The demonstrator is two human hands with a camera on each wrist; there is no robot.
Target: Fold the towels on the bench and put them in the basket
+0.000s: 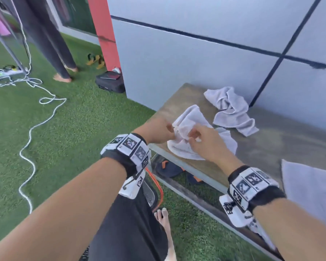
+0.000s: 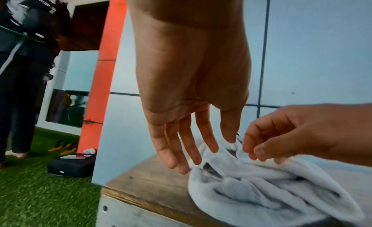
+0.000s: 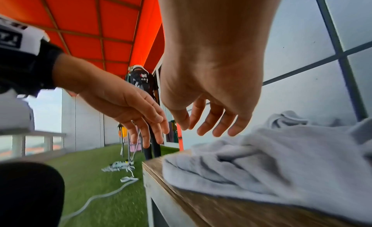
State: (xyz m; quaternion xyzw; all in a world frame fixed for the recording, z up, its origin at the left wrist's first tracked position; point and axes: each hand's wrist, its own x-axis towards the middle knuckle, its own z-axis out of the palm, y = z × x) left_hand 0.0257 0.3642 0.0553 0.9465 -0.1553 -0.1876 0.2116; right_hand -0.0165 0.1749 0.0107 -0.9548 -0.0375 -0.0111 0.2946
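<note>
A crumpled white towel (image 1: 184, 149) (image 2: 261, 187) (image 3: 261, 163) lies at the left end of the wooden bench (image 1: 271, 146). My left hand (image 1: 158, 130) (image 2: 193, 144) reaches it from the left, fingers straight, thumb tip touching a raised fold. My right hand (image 1: 201, 140) (image 3: 209, 123) hovers over its middle with loosely curled fingers that brush the top fold; nothing shows between them. A second crumpled towel (image 1: 231, 112) lies by the wall. A flat towel (image 1: 309, 189) lies at the bench's right. The black mesh basket's orange rim (image 1: 160, 193) peeks out below my left wrist.
A grey panelled wall (image 1: 196, 63) backs the bench. A white rope (image 1: 28, 140) snakes over the green turf on the left. Another person (image 1: 51, 44) stands far left. A black case (image 1: 111, 81) and sandals (image 1: 95, 61) sit by the red post. Dark items (image 1: 169, 167) lie under the bench.
</note>
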